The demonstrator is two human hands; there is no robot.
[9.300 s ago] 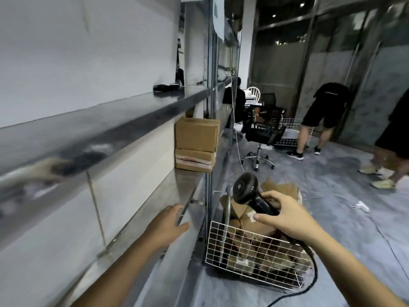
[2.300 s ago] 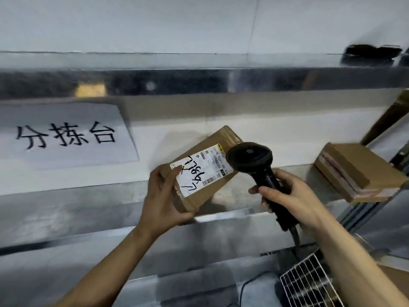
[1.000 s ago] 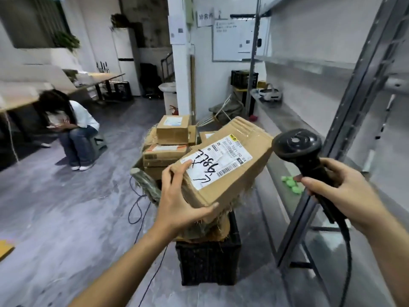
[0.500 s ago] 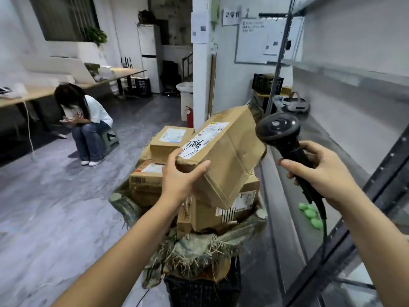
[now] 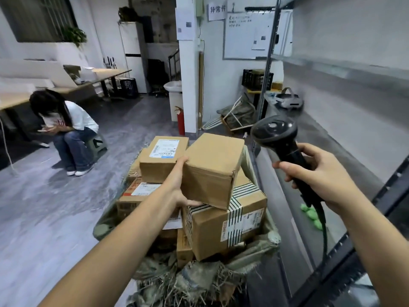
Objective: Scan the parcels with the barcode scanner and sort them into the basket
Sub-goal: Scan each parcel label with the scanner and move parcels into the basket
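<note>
**Parcel at the top of the heap, scanner held off to the right**

- Left hand (image 5: 179,181) grips a plain brown parcel (image 5: 212,167) by its left end: fingers over the top edge, thumb under the bottom. No label shows on the faces in view.
- The parcel sits tilted at the top of the heap, with its lower edge against the stripe-taped box (image 5: 232,227) on the heap's right side. Whether its weight is on that box, cannot tell.
- Just left of it, touching or nearly, is a labelled box (image 5: 162,159), with a red-printed box (image 5: 141,189) below that.
- The heap fills a frayed green sack (image 5: 194,282). The basket under the sack is hidden.
- Right hand (image 5: 321,176) is wrapped round the handle of the barcode scanner (image 5: 276,135), head up, apart from the parcel. Its cable (image 5: 324,231) hangs down past the wrist.
- A metal shelf (image 5: 332,140) runs close along the heap's right side, with green bits (image 5: 309,214) near its front edge and a white headset (image 5: 287,100) at the far end.
- A seated person (image 5: 64,129) is well apart, far left. A whiteboard (image 5: 245,34) hangs on the back wall.
</note>
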